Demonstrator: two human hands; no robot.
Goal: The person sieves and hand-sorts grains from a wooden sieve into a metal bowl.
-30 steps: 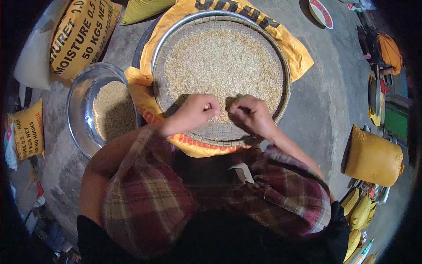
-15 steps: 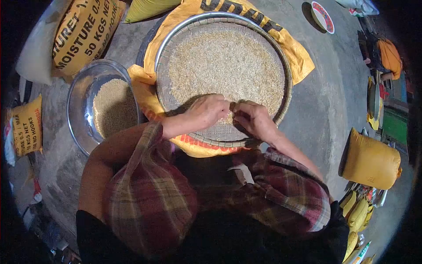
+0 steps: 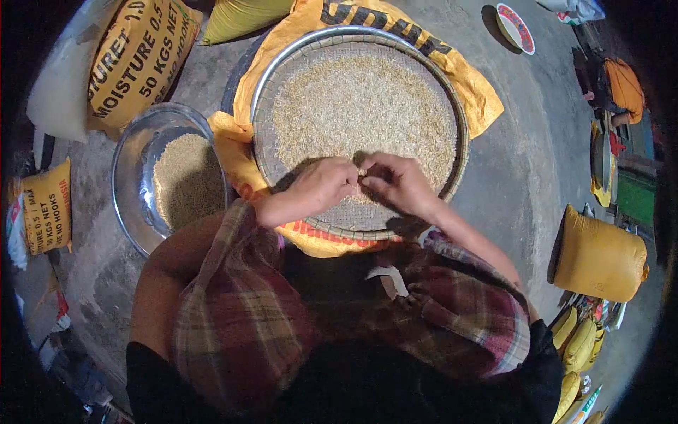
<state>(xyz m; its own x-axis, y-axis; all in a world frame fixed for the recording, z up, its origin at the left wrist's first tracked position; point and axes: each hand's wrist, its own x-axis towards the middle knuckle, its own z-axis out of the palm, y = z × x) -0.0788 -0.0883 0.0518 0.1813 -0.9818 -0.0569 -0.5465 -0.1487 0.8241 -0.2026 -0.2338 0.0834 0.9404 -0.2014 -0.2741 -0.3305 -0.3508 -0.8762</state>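
A round woven tray [image 3: 460, 145] holds a spread layer of pale grain [image 3: 360, 106] and rests over a metal basin on an orange sack [image 3: 477, 92]. Over the tray's near part, my left hand [image 3: 321, 185] is closed, its fingertips curled together. Close to its right, my right hand [image 3: 401, 182] is closed too, thumb and forefinger brought together at the left hand's fingertips. Anything between the fingers is too small to name. Both hands are just above the grain.
A steel bowl [image 3: 131, 205] of darker grain stands left of the tray. Printed sacks [image 3: 138, 63] lie at the left, and a full yellow sack [image 3: 600, 254] at the right. A patterned dish [image 3: 515, 28] is at the upper right. A person in orange [image 3: 623, 88] is at the far right.
My right hand has moved slightly left, and my left hand has shifted a little left and down. Both stay over the tray's near part. The view has shifted slightly.
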